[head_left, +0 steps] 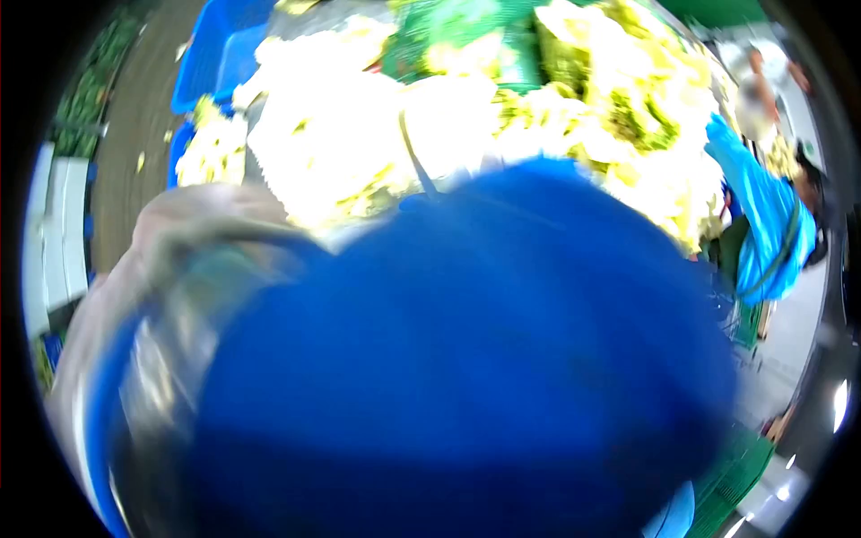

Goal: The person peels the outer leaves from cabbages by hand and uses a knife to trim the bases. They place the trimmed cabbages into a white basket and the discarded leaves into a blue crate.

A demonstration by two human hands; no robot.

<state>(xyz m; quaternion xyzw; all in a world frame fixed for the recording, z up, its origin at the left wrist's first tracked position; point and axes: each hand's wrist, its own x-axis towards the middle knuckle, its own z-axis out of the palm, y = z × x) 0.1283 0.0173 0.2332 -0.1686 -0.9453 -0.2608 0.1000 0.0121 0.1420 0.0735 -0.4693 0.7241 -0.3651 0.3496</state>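
A large, smooth blue shape [466, 341], badly smeared, fills the lower middle of the view; what it is I cannot make out. To its left is a blurred pale pinkish shape [211, 202], possibly my left hand and forearm, with no fingers distinguishable. A curved blue band [108, 394] runs below it, beside a see-through or shiny patch. Nothing of my right hand shows; the blue shape covers that area. Beyond lies a heap of pale yellow-green leafy vegetables [332, 134], overexposed, with more leaves [628, 99] to the right.
A blue crate [220, 58] stands at the far left of the heap, green plastic [516, 58] behind it. At right is another person's bright blue sleeve or apron [762, 224]. A green crate [735, 480] sits low right; white boxes [58, 233] line the left.
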